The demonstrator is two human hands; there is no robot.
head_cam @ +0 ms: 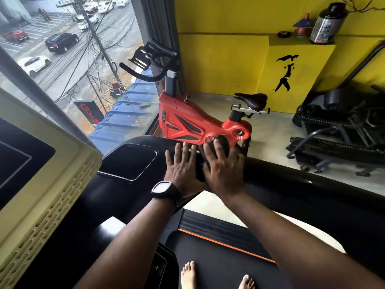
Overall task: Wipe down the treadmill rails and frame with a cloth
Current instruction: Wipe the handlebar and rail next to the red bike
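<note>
The treadmill's black right rail [291,176] runs from the console out to the right. A dark cloth [221,142] is draped over the rail near its front end. My right hand [220,167] lies on the cloth with fingers curved over it, pressing it to the rail. My left hand [182,163], with a watch on the wrist, rests flat beside it on the rail, fingers straight. The console [48,174] with its pale frame fills the left. The black belt [218,259] lies below, with my bare feet on it.
A red exercise bike [195,122] stands just beyond the rail by the window. Black gym machines [341,130] sit at the right against the yellow wall. A black cup tray [129,161] is set into the console. A shelf holds a large tub [327,24].
</note>
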